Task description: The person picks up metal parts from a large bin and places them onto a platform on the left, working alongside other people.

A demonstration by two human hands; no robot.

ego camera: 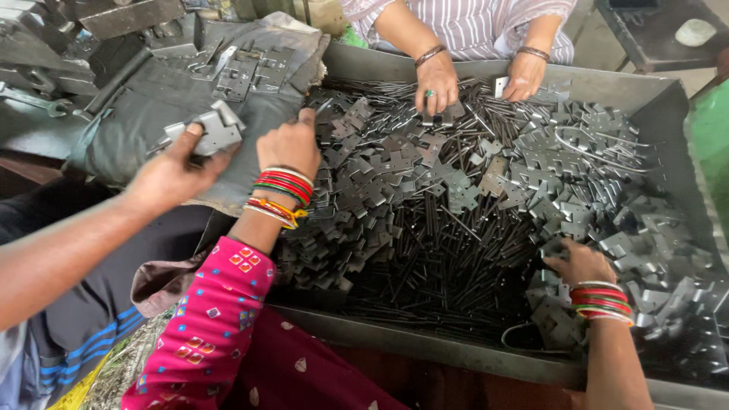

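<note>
- Hinge plates (486, 190), small grey stamped metal pieces, lie heaped with thin dark metal pins (437, 266) in a wide, shallow metal tray (456, 351) that fills the middle and right of the head view.
- Your left hand (288, 144) rests at the tray's left edge, fingers curled together with the fingertips on the plates there; whether it grips one you cannot tell. Red and white bangles (282, 188) ring that wrist, above a pink patterned sleeve (209, 326).
- Your right hand (581, 264) is down in the pile near the tray's lower right, fingers closed into the plates; what it clamps is hidden. It wears red bangles too.
- Your two hands are well apart, on opposite sides of the tray.
- To your left, another person's hand (171, 171) holds a small stack of plates (213, 130) over a dark grey cloth (175, 99) that has more plates lying on it.
- Across the tray, a third person in a striped shirt (463, 26) has both hands (437, 85) on the far edge of the pile.
</note>
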